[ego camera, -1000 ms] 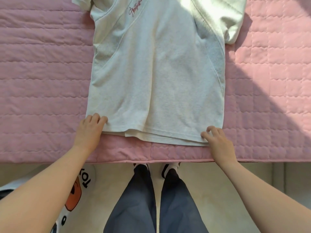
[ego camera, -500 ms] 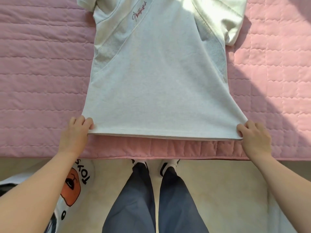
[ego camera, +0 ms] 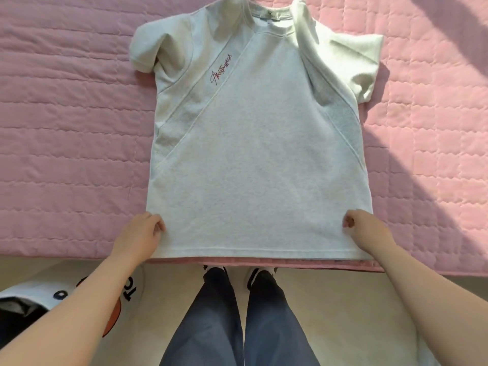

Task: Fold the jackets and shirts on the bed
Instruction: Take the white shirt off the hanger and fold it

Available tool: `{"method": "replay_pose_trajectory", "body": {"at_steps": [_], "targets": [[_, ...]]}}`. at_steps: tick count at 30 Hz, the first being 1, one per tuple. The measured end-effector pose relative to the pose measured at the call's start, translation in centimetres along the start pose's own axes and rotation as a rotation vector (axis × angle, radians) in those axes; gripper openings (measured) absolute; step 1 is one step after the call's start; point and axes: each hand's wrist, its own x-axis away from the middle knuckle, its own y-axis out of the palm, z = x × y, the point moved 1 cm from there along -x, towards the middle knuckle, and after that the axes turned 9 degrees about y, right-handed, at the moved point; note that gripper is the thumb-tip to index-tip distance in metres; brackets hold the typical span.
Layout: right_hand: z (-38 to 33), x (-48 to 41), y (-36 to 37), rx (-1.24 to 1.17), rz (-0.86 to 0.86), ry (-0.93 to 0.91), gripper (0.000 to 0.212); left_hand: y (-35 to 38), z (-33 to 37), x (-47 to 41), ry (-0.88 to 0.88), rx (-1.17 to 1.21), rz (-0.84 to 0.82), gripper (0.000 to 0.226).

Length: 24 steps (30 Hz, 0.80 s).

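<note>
Grip of left hand and right hand on both lower side edges of grey shirt, fingers curled into cloth. Lay front-up on pink bed, hem at near edge, likely held flat to ease folding. Read red chest script only as "About…"; on white floor item, "TO".

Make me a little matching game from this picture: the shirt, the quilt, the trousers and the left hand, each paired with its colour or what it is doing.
Things:
1. shirt
2. quilt
3. trousers
4. left hand

Matches:
A. dark blue
B. grips the shirt near its hem
C. pink
D. pale grey with red lettering

Pairs: 1-D, 2-C, 3-A, 4-B
</note>
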Motion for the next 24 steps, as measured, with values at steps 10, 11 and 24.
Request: {"method": "replay_pose_trajectory", "body": {"at_steps": [10, 11, 24], "targets": [[-16.6, -1.7, -4.2, -0.139, -0.070, -0.332, 0.042, -6.7, 3.9, -8.7, -0.320, 0.594, 0.109, 0.038], [-18.8, -2.1, -4.6, -0.151, -0.061, -0.356, 0.040, -7.6, 3.8, -10.1, -0.302, 0.607, 0.135, 0.039], [-38.1, -8.7, -6.4, -0.525, 0.083, -0.546, 0.058, -14.5, 1.0, -26.1, -0.290, 1.333, 0.603, 0.045]]}}
